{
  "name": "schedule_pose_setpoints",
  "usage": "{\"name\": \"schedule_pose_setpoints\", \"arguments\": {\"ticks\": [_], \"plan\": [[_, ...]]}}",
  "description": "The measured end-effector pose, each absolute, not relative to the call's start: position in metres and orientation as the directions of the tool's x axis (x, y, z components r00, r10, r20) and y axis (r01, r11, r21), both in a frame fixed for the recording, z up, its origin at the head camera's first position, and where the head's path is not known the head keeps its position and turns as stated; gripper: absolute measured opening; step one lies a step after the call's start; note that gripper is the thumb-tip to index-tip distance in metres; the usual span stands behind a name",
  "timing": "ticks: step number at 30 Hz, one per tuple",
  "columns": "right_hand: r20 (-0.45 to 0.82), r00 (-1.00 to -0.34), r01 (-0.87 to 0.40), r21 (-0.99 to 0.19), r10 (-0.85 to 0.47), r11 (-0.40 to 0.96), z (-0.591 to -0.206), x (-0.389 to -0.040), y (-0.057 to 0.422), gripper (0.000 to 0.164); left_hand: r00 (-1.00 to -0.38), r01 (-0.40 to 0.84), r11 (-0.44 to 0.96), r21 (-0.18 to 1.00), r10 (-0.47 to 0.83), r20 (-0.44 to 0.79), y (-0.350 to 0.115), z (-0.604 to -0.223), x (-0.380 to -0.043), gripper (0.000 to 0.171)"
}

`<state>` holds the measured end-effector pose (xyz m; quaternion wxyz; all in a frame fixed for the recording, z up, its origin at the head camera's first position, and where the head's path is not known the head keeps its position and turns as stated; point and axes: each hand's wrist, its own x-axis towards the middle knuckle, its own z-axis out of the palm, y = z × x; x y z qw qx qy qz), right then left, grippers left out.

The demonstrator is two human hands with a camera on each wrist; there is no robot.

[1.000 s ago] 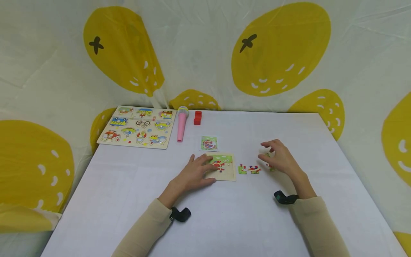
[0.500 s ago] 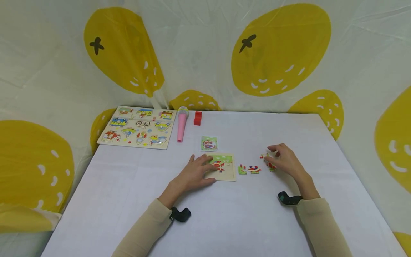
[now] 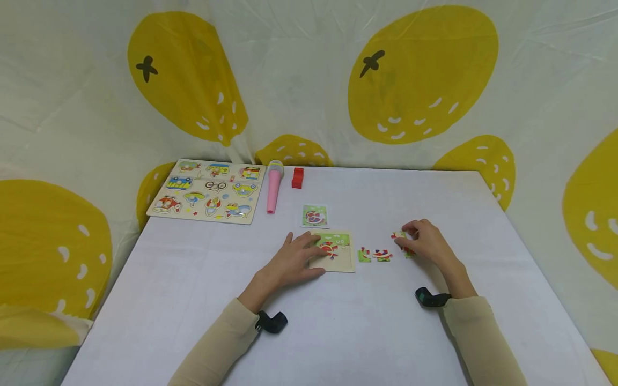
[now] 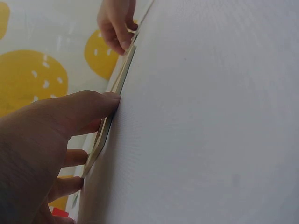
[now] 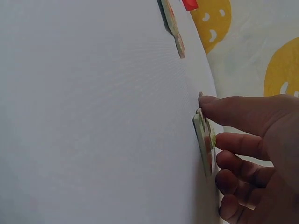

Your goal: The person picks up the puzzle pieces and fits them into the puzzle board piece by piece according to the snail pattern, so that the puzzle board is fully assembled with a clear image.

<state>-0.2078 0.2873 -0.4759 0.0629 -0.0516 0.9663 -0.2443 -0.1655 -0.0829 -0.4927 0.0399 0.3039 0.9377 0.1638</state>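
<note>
My left hand (image 3: 292, 262) lies on the left side of a small wooden puzzle tray (image 3: 344, 264), fingers spread over its edge. In the left wrist view the thumb rests at the near rim of the tray (image 4: 100, 142). Green sky and red picture parts fill some of the tray. On the right, my right hand (image 3: 428, 244) bends over two puzzle pieces, thumb and index finger pinching the farther puzzle piece (image 3: 397, 235). The nearer puzzle piece (image 3: 410, 253) is partly hidden under the fingers. Between tray and hand lie more puzzle pieces (image 3: 382, 255).
A small picture card (image 3: 315, 215) lies just behind the tray. Farther back are a pink toy microphone (image 3: 273, 190), a red block (image 3: 297, 178) and a large vehicle puzzle board (image 3: 207, 190). A patterned curtain hangs at the table's back edge.
The right hand first drew back right from over the pieces, uncovering them, then its thumb and index finger closed together at the farther piece. The left hand has stayed on the tray.
</note>
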Motion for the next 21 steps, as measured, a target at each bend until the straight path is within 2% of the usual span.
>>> {"name": "schedule_pose_setpoints", "arguments": {"ticks": [10, 16, 21], "plan": [[-0.131, -0.987, -0.010, -0.530, -0.094, 0.848, -0.4776, -0.2116, 0.2875, 0.051, -0.807, 0.566, 0.756, 0.327, 0.589, 0.035, -0.0829, -0.4926, -0.1661, 0.045], [-0.053, -0.994, -0.047, -0.552, -0.092, 0.832, -0.4776, -0.2094, 0.2882, 0.033, -0.808, 0.562, 0.756, 0.336, 0.588, 0.029, -0.0824, -0.4932, -0.1657, 0.045], [-0.020, -0.996, -0.061, -0.562, -0.087, 0.825, -0.4735, -0.2062, 0.2871, 0.026, -0.808, 0.564, 0.756, 0.332, 0.588, 0.033, -0.0830, -0.4923, -0.1651, 0.044]]}}
